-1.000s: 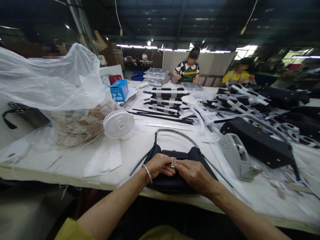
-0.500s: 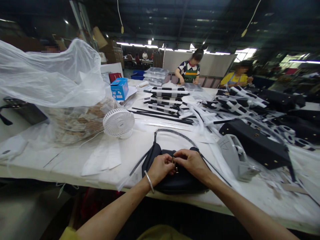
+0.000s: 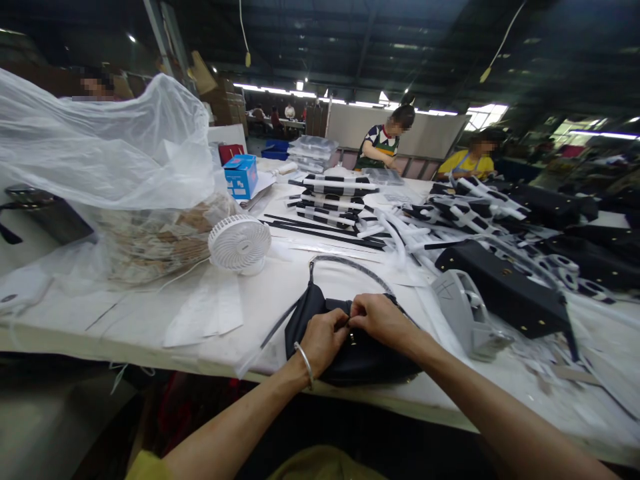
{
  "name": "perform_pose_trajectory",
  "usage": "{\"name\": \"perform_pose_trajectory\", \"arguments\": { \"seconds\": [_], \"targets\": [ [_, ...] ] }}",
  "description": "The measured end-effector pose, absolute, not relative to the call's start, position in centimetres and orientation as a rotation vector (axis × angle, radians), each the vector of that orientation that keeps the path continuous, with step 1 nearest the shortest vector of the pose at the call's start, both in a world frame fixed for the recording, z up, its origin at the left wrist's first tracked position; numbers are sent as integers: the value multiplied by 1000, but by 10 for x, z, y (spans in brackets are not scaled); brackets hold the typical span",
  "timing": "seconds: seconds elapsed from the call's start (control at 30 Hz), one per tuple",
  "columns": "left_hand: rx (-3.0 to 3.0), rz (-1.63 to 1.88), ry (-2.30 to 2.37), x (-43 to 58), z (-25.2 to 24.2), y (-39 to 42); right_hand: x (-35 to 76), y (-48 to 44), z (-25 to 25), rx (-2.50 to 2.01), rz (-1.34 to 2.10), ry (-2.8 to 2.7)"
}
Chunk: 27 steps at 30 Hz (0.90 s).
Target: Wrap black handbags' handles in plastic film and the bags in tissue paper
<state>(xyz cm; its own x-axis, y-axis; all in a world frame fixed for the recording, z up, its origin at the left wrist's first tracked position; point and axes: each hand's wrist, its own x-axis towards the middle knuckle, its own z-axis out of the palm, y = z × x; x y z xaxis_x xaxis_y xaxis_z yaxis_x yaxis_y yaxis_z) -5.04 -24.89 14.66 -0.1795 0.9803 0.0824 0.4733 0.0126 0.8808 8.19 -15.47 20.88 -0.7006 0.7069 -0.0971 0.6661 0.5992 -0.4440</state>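
Observation:
A black handbag [image 3: 370, 368] lies on the table edge in front of me, and its looped strap [image 3: 350, 264] rests behind it on the tabletop. My left hand [image 3: 324, 339], with a silver bangle at the wrist, is closed over the bag's front. My right hand [image 3: 381, 320] meets it there, thumb and forefinger pinched together. The fingertips of both hands touch at the middle of the flap; whatever small piece is between them is hidden. Just below the fingers shows a small gold-coloured metal fitting [image 3: 353, 339] on the bag.
To the left stand a white fan [image 3: 240, 244] and a large clear plastic bag [image 3: 155, 240]. A grey tape dispenser [image 3: 463, 313] and another black bag [image 3: 505, 287] are at the right. Wrapped straps [image 3: 333, 200] are stacked ahead. Two co-workers [image 3: 383, 147] sit across the table.
Both hands stay at the bag's front, fingertips closer together; the gold-coloured piece seen between them earlier is now covered. The co-worker across has leaned and shifted both arms.

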Motion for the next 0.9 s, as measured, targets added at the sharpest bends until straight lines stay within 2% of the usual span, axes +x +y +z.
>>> {"name": "perform_pose_trajectory", "arguments": {
  "seconds": [0.13,0.43,0.73,0.9],
  "targets": [
    [1523,1098,1724,-50,146,-250,84,-152,215,-1100,751,-2830],
    [1451,1121,1659,-51,144,-243,90,-161,199,-982,473,-2835],
    [1323,1154,1468,-53,144,-240,109,-176,195,-929,719,-2747],
    [1297,1161,1414,-53,139,-237,117,-174,188,-903,695,-2588]
  ]
}}
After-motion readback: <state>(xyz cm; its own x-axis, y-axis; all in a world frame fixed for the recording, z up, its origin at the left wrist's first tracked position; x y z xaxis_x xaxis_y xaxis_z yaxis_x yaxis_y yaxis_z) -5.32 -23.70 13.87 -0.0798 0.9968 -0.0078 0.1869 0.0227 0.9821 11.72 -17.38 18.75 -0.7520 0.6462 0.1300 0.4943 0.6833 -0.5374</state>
